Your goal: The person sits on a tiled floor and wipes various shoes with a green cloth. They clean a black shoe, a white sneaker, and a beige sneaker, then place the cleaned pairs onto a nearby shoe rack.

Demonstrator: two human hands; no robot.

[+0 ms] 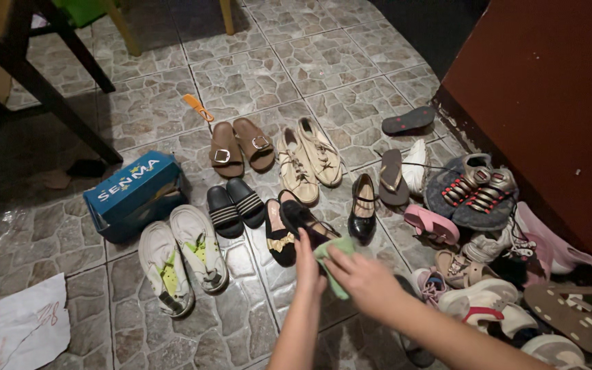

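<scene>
Two hands meet over a black flat [304,220] on the tiled floor [241,82]. The left hand [307,264] holds the flat from below, fingers curled about its heel end. The right hand [364,277] presses a green cloth [331,264] against the flat, fingers closed on the cloth.

Places from the flat: just to its left lies its mate [279,236], a black flat with a gold bow. Left of that sit black striped slides [236,205], and farther left white shoes [183,257] with green insoles. A blue shoebox [135,195] stands beyond the white shoes. Above the flat rest beige sneakers [307,161], with brown buckle sandals [241,145] to their left and an orange comb [197,107] past those. Just right of the flat stands a black heeled shoe [363,209]. Farther right, a heap of mixed shoes [488,226] runs along a dark red cabinet [549,103]. White paper [32,322] lies far to the lower left.
</scene>
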